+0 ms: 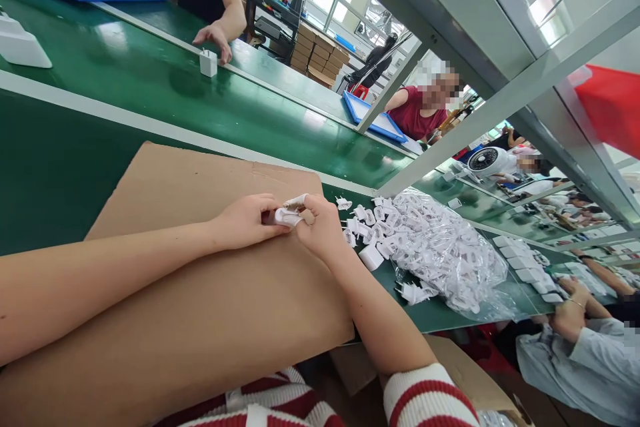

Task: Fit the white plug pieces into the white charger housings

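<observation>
Cardboard sheet (200, 293) under both forearms; its far edge runs just beyond the hands, with open room to the left. Left hand (245, 220) and right hand (323, 230) both pinch one white plug piece (286, 216) above the sheet's far right corner. Long axis roughly left-right, one end tilted up-right. Heap of like pieces (440, 247) just right: too many to count. Across the green belt (150, 87), one co-worker's hand (215, 37) touches one white block (208, 63).

A brown cardboard sheet (200, 293) lay on the green bench (60, 167) beneath the right grip (323, 227). Just right of it sat a heap of white plugs (430, 240) on clear plastic. Well beyond it, a co-worker's hand (215, 37) touched a white charger (208, 62).
</observation>
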`<state>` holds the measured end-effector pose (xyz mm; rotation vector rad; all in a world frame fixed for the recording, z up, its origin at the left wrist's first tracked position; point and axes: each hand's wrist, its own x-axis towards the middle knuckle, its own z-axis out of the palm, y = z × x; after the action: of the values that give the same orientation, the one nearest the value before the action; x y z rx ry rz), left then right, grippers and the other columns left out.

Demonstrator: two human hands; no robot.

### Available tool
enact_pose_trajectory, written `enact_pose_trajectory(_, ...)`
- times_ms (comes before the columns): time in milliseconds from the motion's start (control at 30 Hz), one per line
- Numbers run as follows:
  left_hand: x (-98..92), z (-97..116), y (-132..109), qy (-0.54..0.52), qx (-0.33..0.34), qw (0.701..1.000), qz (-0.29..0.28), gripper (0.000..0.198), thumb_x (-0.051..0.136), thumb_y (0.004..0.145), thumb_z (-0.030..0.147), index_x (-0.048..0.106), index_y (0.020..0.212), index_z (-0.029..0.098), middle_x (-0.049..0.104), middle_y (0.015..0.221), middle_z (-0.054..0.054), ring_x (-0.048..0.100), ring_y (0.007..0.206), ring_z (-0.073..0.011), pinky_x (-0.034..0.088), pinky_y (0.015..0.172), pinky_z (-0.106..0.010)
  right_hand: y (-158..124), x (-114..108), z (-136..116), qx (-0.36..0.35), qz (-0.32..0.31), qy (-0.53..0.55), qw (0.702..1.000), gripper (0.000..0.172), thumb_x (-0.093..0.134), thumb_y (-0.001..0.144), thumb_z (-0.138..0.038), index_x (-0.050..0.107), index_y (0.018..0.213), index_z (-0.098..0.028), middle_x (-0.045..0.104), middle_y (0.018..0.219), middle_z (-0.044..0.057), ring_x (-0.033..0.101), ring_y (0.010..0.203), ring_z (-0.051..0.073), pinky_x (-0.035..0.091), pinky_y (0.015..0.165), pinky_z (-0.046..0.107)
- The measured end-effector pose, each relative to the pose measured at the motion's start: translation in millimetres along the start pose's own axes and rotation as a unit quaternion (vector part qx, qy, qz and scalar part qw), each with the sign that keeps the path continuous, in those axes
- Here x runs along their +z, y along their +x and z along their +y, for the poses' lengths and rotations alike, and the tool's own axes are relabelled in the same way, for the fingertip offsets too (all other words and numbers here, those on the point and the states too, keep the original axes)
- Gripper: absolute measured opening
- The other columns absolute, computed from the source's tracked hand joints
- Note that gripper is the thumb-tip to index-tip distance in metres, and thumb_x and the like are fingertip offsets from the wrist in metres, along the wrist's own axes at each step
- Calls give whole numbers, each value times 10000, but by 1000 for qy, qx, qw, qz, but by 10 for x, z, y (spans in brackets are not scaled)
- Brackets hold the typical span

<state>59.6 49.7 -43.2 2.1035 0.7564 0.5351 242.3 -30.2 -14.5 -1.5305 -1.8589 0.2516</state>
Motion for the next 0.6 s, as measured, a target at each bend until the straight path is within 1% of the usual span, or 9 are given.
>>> enact_pose_trajectory(100, -1, 21, -9, -3, -2, 1000, 1, 418, 713, 783, 601, 676, 878, 196, 623, 889, -37, 588, 762, -194, 460, 674, -309, -15, 57, 40, 28, 18, 43, 999, 334, 574, 672, -61, 729, 901, -248, 736, 885, 17, 658, 842, 213, 540, 790, 350)
enact_pose_trajectory(233, -6, 64, -26, 3, -4, 1000, 2, 408, 711, 797, 588, 698, 899, 193, 615, 904, -45, 587, 755, -193, 468, 685, -320, -98, 197, 114, 93, 61, 176, 978, 310, 616, 741, -137, 754, 991, -258, 753, 972, 12, 692, 878, 199, 564, 855, 354)
enact_pose_trajectory(267, -4, 72, -30, 11, -1, 1000, 3, 405, 713, 797, 585, 691, 880, 190, 609, 887, -44, 582, 752, -193, 464, 683, -319, -124, 223, 116, 94, 73, 190, 975, 303, 623, 758, -156, 754, 1011, -261, 753, 995, 13, 691, 903, 200, 564, 879, 357)
enact_pose_trajectory(333, 7, 82, -38, 23, 8, 1000, 6, 403, 715, 798, 580, 677, 865, 185, 609, 863, -42, 575, 754, -194, 456, 680, -315, -176, 251, 89, 76, 91, 176, 977, 295, 627, 782, -176, 746, 1037, -267, 747, 1012, 18, 674, 968, 213, 551, 931, 376)
enact_pose_trajectory(400, 20, 83, -40, 13, 15, 1000, 1, 386, 714, 806, 552, 679, 926, 187, 638, 882, -42, 581, 767, -196, 457, 684, -309, -220, 259, 32, 60, 100, 154, 981, 317, 619, 810, -191, 726, 1099, -266, 736, 1052, 34, 654, 1033, 228, 531, 982, 403)
enact_pose_trajectory(467, 16, 74, -16, -13, 13, 1000, -9, 361, 708, 810, 499, 681, 988, 186, 673, 902, -41, 596, 775, -197, 463, 686, -302, -246, 278, -24, 73, 110, 163, 978, 403, 645, 836, -246, 667, 1239, -253, 715, 1123, 65, 644, 1093, 240, 522, 1010, 417)
enact_pose_trajectory(533, -30, 52, 64, -30, -1, 1000, -6, 359, 707, 796, 465, 684, 1011, 178, 698, 921, -44, 618, 798, -208, 479, 702, -305, -244, 328, -44, 110, 135, 186, 967, 561, 682, 842, -340, 562, 1378, -226, 670, 1214, 108, 632, 1144, 252, 529, 1005, 419)
enact_pose_trajectory(600, -135, 17, 217, -7, -30, 999, 31, 373, 713, 779, 463, 689, 1019, 178, 713, 951, -51, 638, 840, -224, 497, 737, -317, -216, 402, -22, 151, 159, 208, 953, 664, 692, 837, -416, 487, 1430, -200, 617, 1292, 142, 614, 1175, 260, 537, 993, 423)
